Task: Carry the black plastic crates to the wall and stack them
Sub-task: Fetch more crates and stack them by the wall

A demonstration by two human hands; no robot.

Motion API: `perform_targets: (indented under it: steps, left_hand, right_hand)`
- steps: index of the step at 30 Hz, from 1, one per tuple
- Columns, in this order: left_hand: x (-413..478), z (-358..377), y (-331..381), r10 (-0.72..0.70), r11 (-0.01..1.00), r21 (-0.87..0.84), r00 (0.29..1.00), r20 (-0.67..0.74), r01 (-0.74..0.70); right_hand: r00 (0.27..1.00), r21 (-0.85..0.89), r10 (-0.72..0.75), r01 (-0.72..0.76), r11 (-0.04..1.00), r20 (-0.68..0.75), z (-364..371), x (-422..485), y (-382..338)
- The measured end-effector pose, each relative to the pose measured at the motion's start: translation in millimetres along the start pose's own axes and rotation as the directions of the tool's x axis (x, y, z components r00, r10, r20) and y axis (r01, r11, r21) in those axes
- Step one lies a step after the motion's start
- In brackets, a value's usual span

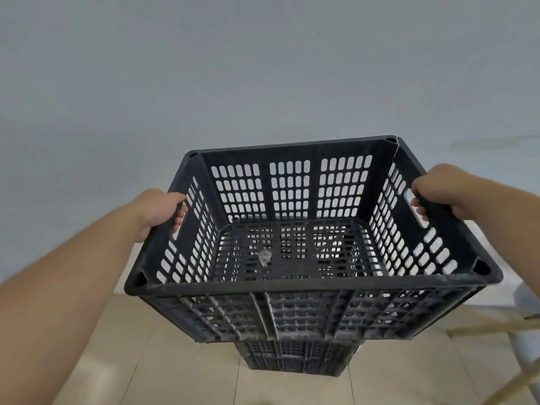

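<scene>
I hold a black perforated plastic crate (309, 283) in the air in front of me, its open top facing me. My left hand (159, 213) grips the handle slot in its left wall and my right hand (447, 190) grips the slot in its right wall. The crate's far right corner shows a crack. A small crumpled scrap lies on its floor. Directly below it, mostly hidden, a second black crate (295, 359) stands on the tiled floor close to the grey wall (263, 68).
Beige floor tiles (152, 372) stretch towards me. At the right edge are a pale round object (526, 302) and thin wooden sticks (493, 328) lying across the floor.
</scene>
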State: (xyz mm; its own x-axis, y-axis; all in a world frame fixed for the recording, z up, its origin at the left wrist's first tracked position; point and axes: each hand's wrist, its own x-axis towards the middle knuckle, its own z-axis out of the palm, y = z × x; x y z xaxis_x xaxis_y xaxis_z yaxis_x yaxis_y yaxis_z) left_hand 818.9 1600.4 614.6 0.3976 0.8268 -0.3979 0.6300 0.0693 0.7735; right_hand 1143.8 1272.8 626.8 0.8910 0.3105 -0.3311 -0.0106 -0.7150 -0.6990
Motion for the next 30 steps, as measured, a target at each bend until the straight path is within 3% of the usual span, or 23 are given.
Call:
perform_targets:
  steps: [13,30]
  left_hand:
    - [137,16,34,0.006,0.999,0.040,0.995,0.101,-0.010]
    - [158,41,21,0.014,0.992,0.123,0.997,0.072,-0.023]
  right_hand:
    - [0.991,-0.083,0.029,-0.039,0.996,-0.129,43,80,-32]
    - [0.998,-0.207,0.049,-0.053,0.977,-0.025,56,101,-9]
